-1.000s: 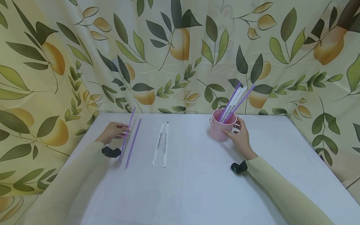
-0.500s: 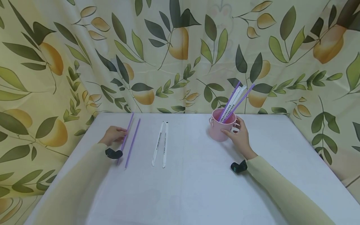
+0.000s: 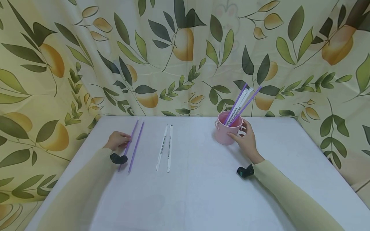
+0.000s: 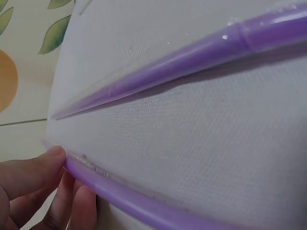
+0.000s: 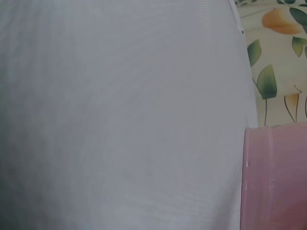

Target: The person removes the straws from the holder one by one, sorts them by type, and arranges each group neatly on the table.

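Note:
My left hand (image 3: 117,140) pinches a purple straw (image 4: 124,199) in a clear wrapper between thumb and fingers, low over the white table's left part. Just right of it lies a second wrapped purple straw (image 3: 136,147), roughly parallel. Two straws in white printed wrappers, the left one (image 3: 162,148) and the right one (image 3: 170,149), lie further right, their far ends close together. My right hand (image 3: 245,142) grips a small pink bucket (image 3: 224,134) by its right side, near the handle. Purple straws (image 3: 252,97) and white-wrapped straws (image 3: 242,102) lean out of the bucket toward the upper right.
A white cloth covers the table (image 3: 199,192). Behind its far edge hangs a curtain (image 3: 185,86) printed with fruit and leaves. A dark wrist camera sits on each wrist, the left one (image 3: 118,159) close over the near end of the pinched straw.
My left hand has come down and slightly nearer with the purple straw, whose far end now lies below the table's back edge in the head view. The right hand and bucket stay put.

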The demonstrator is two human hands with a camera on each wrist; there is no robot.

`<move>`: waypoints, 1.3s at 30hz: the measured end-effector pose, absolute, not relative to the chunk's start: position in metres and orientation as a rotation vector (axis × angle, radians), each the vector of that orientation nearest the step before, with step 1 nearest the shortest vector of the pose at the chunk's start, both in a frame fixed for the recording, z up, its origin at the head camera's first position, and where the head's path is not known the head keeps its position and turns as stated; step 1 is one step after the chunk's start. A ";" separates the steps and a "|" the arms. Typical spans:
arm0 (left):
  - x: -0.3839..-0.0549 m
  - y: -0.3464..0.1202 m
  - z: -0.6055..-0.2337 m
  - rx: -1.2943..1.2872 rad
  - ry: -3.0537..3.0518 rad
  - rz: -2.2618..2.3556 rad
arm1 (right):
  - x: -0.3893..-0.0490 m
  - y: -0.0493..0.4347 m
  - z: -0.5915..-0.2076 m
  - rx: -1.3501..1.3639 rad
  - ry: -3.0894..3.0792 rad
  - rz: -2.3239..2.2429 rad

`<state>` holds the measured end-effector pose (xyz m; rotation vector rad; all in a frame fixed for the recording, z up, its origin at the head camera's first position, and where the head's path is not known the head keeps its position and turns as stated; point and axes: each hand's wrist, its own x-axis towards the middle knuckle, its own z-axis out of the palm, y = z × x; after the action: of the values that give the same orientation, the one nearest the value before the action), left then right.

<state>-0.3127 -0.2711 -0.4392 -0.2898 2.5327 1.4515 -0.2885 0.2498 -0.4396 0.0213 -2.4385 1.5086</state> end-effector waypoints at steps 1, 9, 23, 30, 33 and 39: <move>-0.315 -0.274 -0.442 -0.261 2.518 1.483 | -0.289 0.250 -0.440 0.021 -2.438 1.508; -0.315 -0.272 -0.444 -0.326 2.583 1.408 | -0.288 0.250 -0.440 0.025 -2.442 1.504; -0.311 -0.268 -0.441 -0.330 2.618 1.393 | -0.288 0.249 -0.438 0.020 -2.434 1.510; -0.309 -0.266 -0.439 -0.349 2.634 1.400 | -0.288 0.249 -0.438 0.018 -2.434 1.518; -0.309 -0.265 -0.440 -0.349 2.646 1.400 | -0.288 0.249 -0.438 0.019 -2.434 1.520; -0.308 -0.264 -0.440 -0.346 2.645 1.403 | -0.287 0.250 -0.439 0.028 -2.431 1.519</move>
<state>-0.3078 -0.2640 -0.4403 -0.3458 2.6452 1.4031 -0.2872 0.2495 -0.4392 0.0284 -2.4314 1.5193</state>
